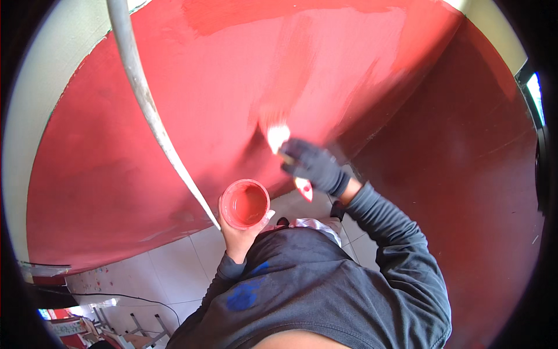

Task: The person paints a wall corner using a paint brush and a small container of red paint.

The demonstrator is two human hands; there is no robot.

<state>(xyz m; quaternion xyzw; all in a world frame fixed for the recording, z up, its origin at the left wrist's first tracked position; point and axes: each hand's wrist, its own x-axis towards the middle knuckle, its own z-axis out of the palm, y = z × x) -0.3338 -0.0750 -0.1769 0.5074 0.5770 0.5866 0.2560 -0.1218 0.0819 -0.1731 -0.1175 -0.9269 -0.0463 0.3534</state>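
My right hand [311, 165], in a dark glove, is closed around the handle of a paintbrush [278, 137]. The bristles meet the red painted wall [209, 100], where a darker streak runs upward from them; hand and brush are slightly blurred. Below and to the left, my bare left hand [242, 237] holds a round cup of red paint [245, 204] with its mouth facing up. Paint coats the cup's rim and inner wall. Patches of differing red show on the upper wall.
A whitish pipe [150, 104] runs down the wall, close to the cup. To the right, a darker red wall [453, 183] meets the first at a corner. Pale floor tiles [174, 270] lie below, with a black cable [130, 297] and metal-legged furniture [144, 325] at lower left.
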